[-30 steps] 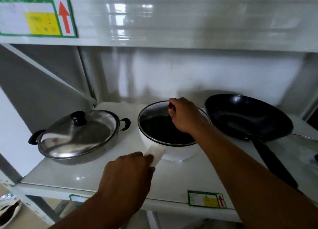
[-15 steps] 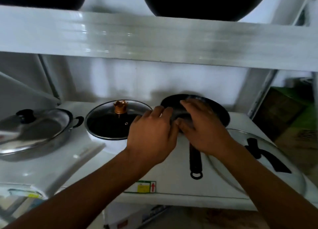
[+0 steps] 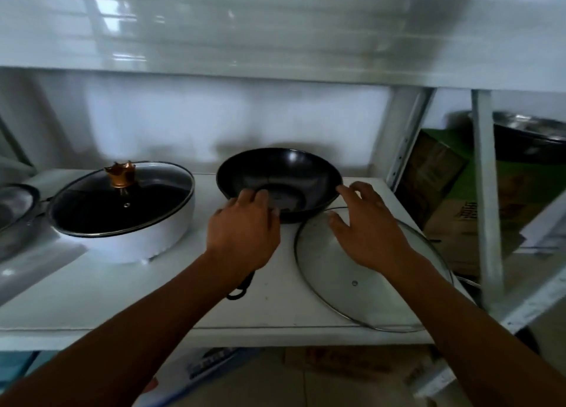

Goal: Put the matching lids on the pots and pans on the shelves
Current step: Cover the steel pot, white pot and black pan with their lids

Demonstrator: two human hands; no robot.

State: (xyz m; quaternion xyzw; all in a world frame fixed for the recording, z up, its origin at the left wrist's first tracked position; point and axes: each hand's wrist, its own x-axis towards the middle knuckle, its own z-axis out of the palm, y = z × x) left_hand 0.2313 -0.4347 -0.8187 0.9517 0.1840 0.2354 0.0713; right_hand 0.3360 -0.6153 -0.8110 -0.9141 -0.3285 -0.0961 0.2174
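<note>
A black wok (image 3: 291, 174) sits at the back middle of the white shelf (image 3: 153, 299), its dark handle (image 3: 242, 290) pointing toward me. My left hand (image 3: 245, 232) lies over the wok's near rim, fingers curled on the edge. A large glass lid (image 3: 337, 284) lies flat on the shelf, right of the wok. My right hand (image 3: 367, 232) hovers over the lid with fingers spread, one fingertip near the wok's right rim. A white pot (image 3: 159, 232) on the left wears a glass lid (image 3: 122, 204) with a copper knob (image 3: 121, 174).
A steel-lidded pan (image 3: 15, 204) is cut off at the left edge. The upper shelf board (image 3: 275, 39) hangs low overhead. A white upright post (image 3: 487, 192) stands at the right, with a cardboard box (image 3: 441, 177) and a steel bowl (image 3: 526, 137) behind it.
The view swung right from the white pot, which now carries its lid. Both hands left the pot and went to the wok; they have since spread apart, the right one over the glass lid.
</note>
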